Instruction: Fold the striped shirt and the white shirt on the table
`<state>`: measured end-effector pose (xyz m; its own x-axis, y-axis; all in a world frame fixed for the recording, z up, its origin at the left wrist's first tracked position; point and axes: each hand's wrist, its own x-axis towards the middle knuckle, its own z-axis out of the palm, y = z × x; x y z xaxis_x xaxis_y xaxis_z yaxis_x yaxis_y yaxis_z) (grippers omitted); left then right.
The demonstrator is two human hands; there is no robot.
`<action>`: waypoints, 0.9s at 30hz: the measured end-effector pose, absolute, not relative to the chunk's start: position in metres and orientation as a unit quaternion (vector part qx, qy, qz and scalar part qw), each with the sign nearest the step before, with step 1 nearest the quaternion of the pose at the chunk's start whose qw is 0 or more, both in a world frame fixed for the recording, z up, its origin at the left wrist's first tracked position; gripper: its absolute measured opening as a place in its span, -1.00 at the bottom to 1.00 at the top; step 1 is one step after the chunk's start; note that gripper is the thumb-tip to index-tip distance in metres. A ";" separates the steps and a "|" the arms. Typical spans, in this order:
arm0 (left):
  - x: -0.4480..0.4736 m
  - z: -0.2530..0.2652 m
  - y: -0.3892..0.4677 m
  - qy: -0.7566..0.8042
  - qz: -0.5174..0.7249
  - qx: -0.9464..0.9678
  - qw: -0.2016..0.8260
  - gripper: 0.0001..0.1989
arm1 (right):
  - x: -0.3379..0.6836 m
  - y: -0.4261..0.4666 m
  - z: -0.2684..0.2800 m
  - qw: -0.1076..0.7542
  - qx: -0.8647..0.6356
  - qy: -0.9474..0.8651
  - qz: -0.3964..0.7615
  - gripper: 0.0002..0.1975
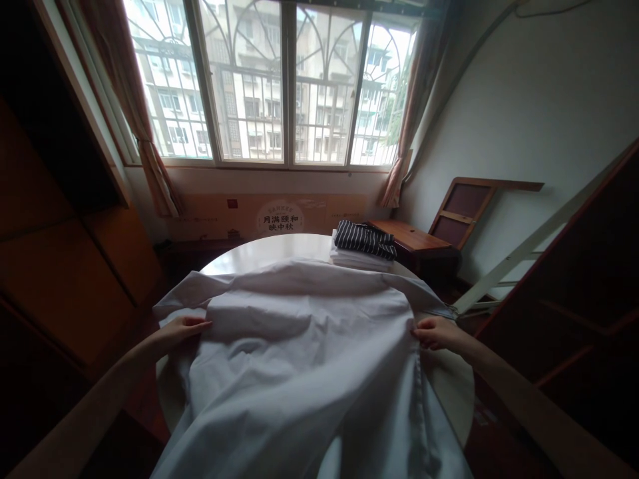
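Note:
A large white long-sleeved garment [309, 352], which looks like a shirt or coat, lies spread over a round white table [269, 247]. Its sleeves stretch out to both sides at the far end, and its near part runs past the bottom of the view. My left hand [187, 327] pinches the garment's left edge below the sleeve. On the opposite edge, at about the same height, my right hand [436, 332] grips the cloth between thumb and fingers. Soft wrinkles cross the fabric between my hands.
Folded clothes, a black-and-white striped one [364, 239] on top of white ones [359, 258], sit at the table's far right. Behind stand a wooden bench [412, 236] and a leaning wooden frame [459, 209]. A wooden cabinet [64, 266] is at left, a barred window [284, 93] ahead.

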<state>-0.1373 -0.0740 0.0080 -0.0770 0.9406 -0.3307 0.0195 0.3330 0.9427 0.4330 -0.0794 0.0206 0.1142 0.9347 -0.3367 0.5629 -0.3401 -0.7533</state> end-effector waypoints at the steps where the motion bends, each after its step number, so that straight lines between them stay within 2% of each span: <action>1: -0.139 0.009 -0.075 0.602 0.389 0.406 0.567 -0.83 | 0.433 -0.079 0.020 0.242 -0.710 -0.519 0.410 -0.81; 4: -0.141 0.012 -0.077 0.604 0.350 0.412 0.585 -0.83 | 0.435 -0.076 0.020 0.297 -0.706 -0.479 0.429 -0.89; 9: -0.143 0.012 -0.078 0.591 0.404 0.380 0.586 -0.86 | 0.435 -0.079 0.027 0.418 -0.625 -0.381 0.537 -0.95; 12: -0.146 0.019 -0.076 0.564 0.437 0.375 0.592 -0.84 | 0.434 -0.082 0.041 0.438 -0.583 -0.359 0.583 -0.95; 15: -0.147 0.035 -0.073 0.536 0.507 0.370 0.565 -0.83 | 0.437 -0.081 0.060 0.455 -0.569 -0.349 0.590 -0.88; 19: -0.135 0.057 -0.068 0.498 0.606 0.362 0.504 -0.92 | 0.439 -0.074 0.078 0.505 -0.546 -0.385 0.546 -0.85; 23: -0.126 0.053 -0.065 0.489 0.587 0.361 0.535 -0.91 | 0.433 -0.066 0.073 0.474 -0.608 -0.437 0.464 -0.92; 27: -0.139 0.025 -0.067 0.504 0.545 0.333 0.582 -0.90 | 0.434 -0.065 0.051 0.376 -0.714 -0.470 0.359 -0.76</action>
